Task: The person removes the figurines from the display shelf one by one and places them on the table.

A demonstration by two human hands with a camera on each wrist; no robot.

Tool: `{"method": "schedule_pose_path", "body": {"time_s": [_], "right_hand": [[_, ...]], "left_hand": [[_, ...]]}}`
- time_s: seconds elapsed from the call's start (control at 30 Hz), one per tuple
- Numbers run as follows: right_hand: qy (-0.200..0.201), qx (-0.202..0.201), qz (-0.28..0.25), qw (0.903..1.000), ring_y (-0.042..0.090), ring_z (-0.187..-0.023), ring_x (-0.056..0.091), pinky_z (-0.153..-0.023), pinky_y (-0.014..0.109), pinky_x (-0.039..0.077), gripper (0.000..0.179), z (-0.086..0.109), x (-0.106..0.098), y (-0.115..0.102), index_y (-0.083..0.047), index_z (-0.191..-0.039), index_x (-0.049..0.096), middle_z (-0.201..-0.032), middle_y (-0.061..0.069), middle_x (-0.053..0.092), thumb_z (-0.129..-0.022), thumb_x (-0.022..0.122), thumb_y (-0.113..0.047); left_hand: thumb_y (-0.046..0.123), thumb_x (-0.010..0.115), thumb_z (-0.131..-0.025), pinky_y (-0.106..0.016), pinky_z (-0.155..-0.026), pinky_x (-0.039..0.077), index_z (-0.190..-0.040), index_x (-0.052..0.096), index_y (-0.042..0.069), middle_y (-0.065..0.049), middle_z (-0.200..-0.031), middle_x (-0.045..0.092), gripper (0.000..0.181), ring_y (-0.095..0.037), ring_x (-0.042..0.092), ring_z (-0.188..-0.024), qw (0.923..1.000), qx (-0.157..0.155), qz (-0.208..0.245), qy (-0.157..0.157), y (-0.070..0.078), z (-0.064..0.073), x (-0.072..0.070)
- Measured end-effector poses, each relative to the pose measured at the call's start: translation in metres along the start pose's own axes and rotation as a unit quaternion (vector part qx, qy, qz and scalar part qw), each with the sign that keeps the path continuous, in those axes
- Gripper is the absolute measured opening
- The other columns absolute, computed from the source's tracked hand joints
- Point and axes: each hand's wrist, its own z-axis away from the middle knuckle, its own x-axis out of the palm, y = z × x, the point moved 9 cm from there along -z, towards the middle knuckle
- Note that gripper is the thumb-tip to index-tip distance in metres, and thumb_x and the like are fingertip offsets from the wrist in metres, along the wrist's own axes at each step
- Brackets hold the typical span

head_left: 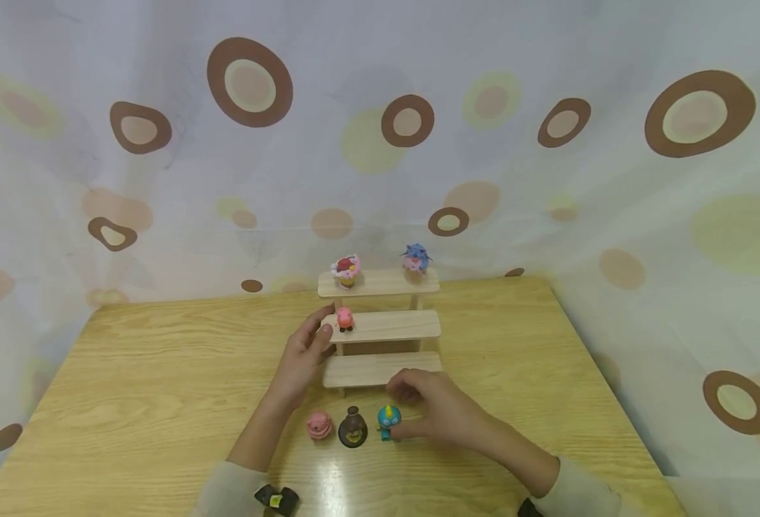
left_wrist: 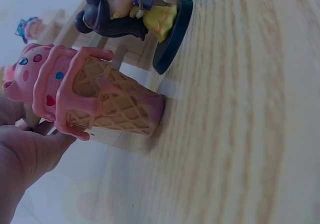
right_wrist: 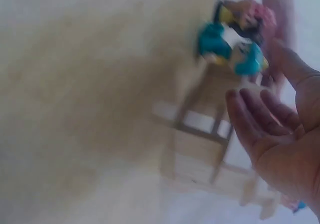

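My left hand point(head_left: 299, 359) grips the left end of the middle board of a three-tier wooden display stand point(head_left: 389, 327), beside a small pink pig figurine point(head_left: 345, 319). On the table in front of the stand are a pink ice-cream-cone figurine point(left_wrist: 107, 93), a dark-haired doll figurine in a yellow dress point(left_wrist: 160, 18) on a round black base, and a teal figurine point(head_left: 389, 416) with a yellow crest. My right hand point(head_left: 447, 413) is at the teal figurine's right side, thumb near it and fingers spread apart from the thumb. The right wrist view is blurred.
On the top board stand a red, white and pink figurine point(head_left: 346, 270) at the left and a blue and pink figurine point(head_left: 416, 260) at the right. Behind the wooden table point(head_left: 179, 388) hangs a patterned cloth point(head_left: 315, 165).
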Motion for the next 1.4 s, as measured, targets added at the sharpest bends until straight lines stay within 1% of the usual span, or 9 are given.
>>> {"method": "schedule_pose_path", "body": {"time_s": [0.1,0.23,0.37,0.47,0.67,0.77,0.93,1.13,1.4], "right_hand": [[0.02,-0.014,0.003,0.9997,0.027,-0.112,0.071,-0.099,0.041,0.06,0.049,-0.004,-0.017,-0.009,-0.006,-0.125,0.068,-0.122,0.007,0.073,-0.085,0.091,-0.024],[0.088,-0.043,0.01,0.9951,0.024,-0.11,0.072,-0.098,0.038,0.061,0.041,-0.013,-0.039,-0.024,-0.008,-0.123,0.07,-0.119,0.005,0.074,-0.089,0.088,-0.022],[0.169,-0.098,0.025,0.9805,0.026,-0.108,0.073,-0.095,0.039,0.062,0.037,-0.024,-0.057,-0.042,-0.007,-0.121,0.072,-0.118,0.008,0.075,-0.088,0.088,-0.013],[0.198,-0.129,0.03,0.9712,0.03,-0.109,0.073,-0.096,0.04,0.063,0.04,-0.034,-0.063,-0.052,-0.004,-0.124,0.072,-0.122,0.012,0.074,-0.087,0.088,-0.008],[0.198,-0.11,0.019,0.9739,0.031,-0.117,0.071,-0.103,0.038,0.059,0.047,-0.06,-0.061,-0.058,-0.005,-0.133,0.07,-0.129,0.014,0.072,-0.09,0.087,-0.011],[0.191,-0.108,0.012,0.9756,0.028,-0.12,0.069,-0.104,0.036,0.058,0.047,-0.074,-0.055,-0.059,-0.004,-0.134,0.069,-0.131,0.013,0.071,-0.091,0.085,-0.013],[0.188,-0.112,0.004,0.9757,0.027,-0.124,0.067,-0.105,0.041,0.058,0.046,-0.092,-0.046,-0.059,-0.004,-0.134,0.07,-0.131,0.011,0.071,-0.092,0.085,-0.011],[0.184,-0.089,0.018,0.9786,0.023,-0.127,0.065,-0.109,0.042,0.054,0.042,-0.104,-0.035,-0.053,-0.009,-0.133,0.072,-0.13,0.006,0.073,-0.093,0.083,-0.01],[0.196,-0.092,-0.003,0.9762,0.02,-0.116,0.07,-0.099,0.03,0.06,0.038,-0.108,-0.033,-0.05,-0.006,-0.133,0.071,-0.128,0.007,0.073,-0.095,0.079,-0.005]], "left_hand": [[0.027,0.047,-0.115,-0.06,-0.119,0.041,-0.163,0.038,0.009,-0.009,-0.17,0.032,0.052,-0.039,0.04,-0.151,1.0,-0.003,0.0,0.001,0.001,0.001,0.0],[0.026,0.046,-0.116,-0.058,-0.117,0.043,-0.162,0.04,0.009,-0.009,-0.171,0.03,0.05,-0.04,0.035,-0.154,0.9999,-0.008,-0.004,0.011,0.0,0.0,-0.002],[0.027,0.046,-0.116,-0.055,-0.117,0.045,-0.161,0.043,0.011,-0.011,-0.173,0.027,0.048,-0.04,0.033,-0.154,0.9997,-0.016,-0.008,0.019,-0.003,-0.001,-0.003],[0.027,0.046,-0.115,-0.055,-0.117,0.045,-0.16,0.043,0.012,-0.011,-0.172,0.028,0.047,-0.039,0.035,-0.154,0.9996,-0.018,-0.008,0.019,-0.003,-0.002,-0.002],[0.028,0.047,-0.115,-0.054,-0.117,0.045,-0.161,0.043,0.012,-0.009,-0.172,0.026,0.048,-0.037,0.036,-0.153,0.9996,-0.024,0.004,0.012,-0.005,-0.004,-0.001],[0.027,0.047,-0.115,-0.055,-0.117,0.044,-0.16,0.043,0.012,-0.01,-0.173,0.025,0.047,-0.037,0.031,-0.156,0.9997,-0.023,0.004,0.012,-0.004,-0.003,-0.002],[0.027,0.046,-0.115,-0.057,-0.116,0.045,-0.159,0.045,0.014,-0.01,-0.172,0.028,0.046,-0.04,0.031,-0.156,0.9997,-0.014,-0.001,0.018,-0.005,-0.002,-0.003],[0.026,0.046,-0.116,-0.058,-0.116,0.045,-0.16,0.044,0.013,-0.008,-0.17,0.032,0.046,-0.04,0.035,-0.153,0.9997,-0.017,-0.002,0.019,-0.006,0.0,-0.003],[0.026,0.047,-0.115,-0.058,-0.117,0.044,-0.16,0.043,0.013,-0.007,-0.17,0.034,0.047,-0.036,0.03,-0.157,0.9999,-0.002,0.01,0.01,-0.002,-0.001,-0.002]]}}
